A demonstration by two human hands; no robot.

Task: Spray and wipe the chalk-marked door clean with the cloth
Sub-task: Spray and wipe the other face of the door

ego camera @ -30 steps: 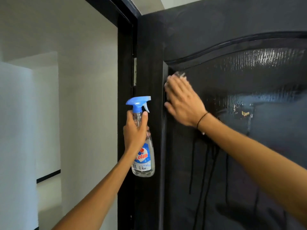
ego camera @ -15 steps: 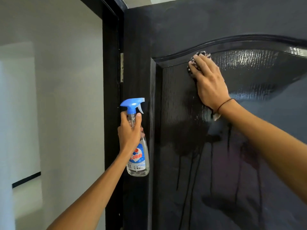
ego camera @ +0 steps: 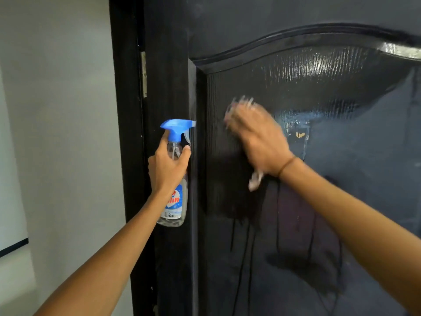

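Note:
A black panelled door fills the right of the head view, wet and glossy, with dark drips running down it. My right hand presses a pale cloth flat against the upper left of the panel; the hand is motion-blurred and hides most of the cloth, with one end showing below the wrist. My left hand grips the neck of a clear spray bottle with a blue trigger head, held upright beside the door's left edge.
The black door frame with a metal hinge stands left of the door. A pale wall lies further left. A small tan mark sits on the panel right of my right hand.
My right hand has swept with the cloth from the arched top of the panel down and to the left. The bottle stays held in my left hand.

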